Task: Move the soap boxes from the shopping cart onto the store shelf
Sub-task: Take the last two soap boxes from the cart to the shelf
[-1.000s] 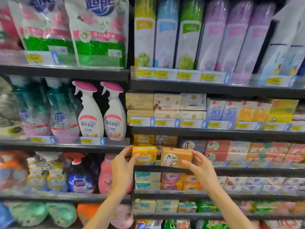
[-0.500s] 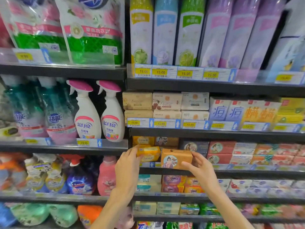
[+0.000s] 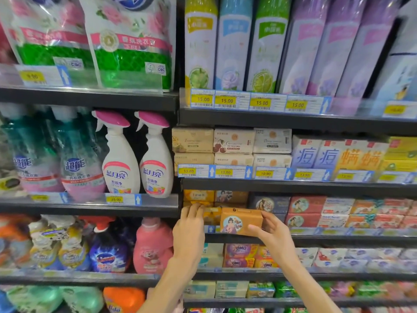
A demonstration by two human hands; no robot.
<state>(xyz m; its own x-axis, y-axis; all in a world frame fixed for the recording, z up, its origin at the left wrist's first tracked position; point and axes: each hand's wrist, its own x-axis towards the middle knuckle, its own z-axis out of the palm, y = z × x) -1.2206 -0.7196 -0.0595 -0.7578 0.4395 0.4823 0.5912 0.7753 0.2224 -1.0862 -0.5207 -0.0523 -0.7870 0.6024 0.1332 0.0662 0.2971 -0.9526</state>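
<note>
Head cam is looking straight at a packed store shelf (image 3: 293, 239), and both hands are up at the soap row, third shelf down on the right-hand bay. Right hand (image 3: 274, 233) has the orange-brown soap box (image 3: 240, 220) gripped by its right end, thumb across the front and fingers curled round the back, holding it at the shelf's front edge just above the price strip. That box has a round picture of a figure on its face and sits a bit tilted. Left hand (image 3: 188, 231) is right beside it, fingers bent over the top of a yellow soap box (image 3: 211, 214) that's already in on the shelf, near the left end of that row; can't really tell how firm the grip is, since the box is mostly hidden and blurry. The two boxes look like they're touching or nearly so. Behind them are more yellow and tan boxes stacked up, and further right along the same shelf a dark blue box (image 3: 269, 204) and then red boxes (image 3: 305, 205). Shelf above carries beige soap boxes (image 3: 193, 140) with yellow price tags under them. Left bay has white spray bottles (image 3: 119, 163) with pink triggers, and a pink detergent bottle (image 3: 151, 247) one shelf lower.
</note>
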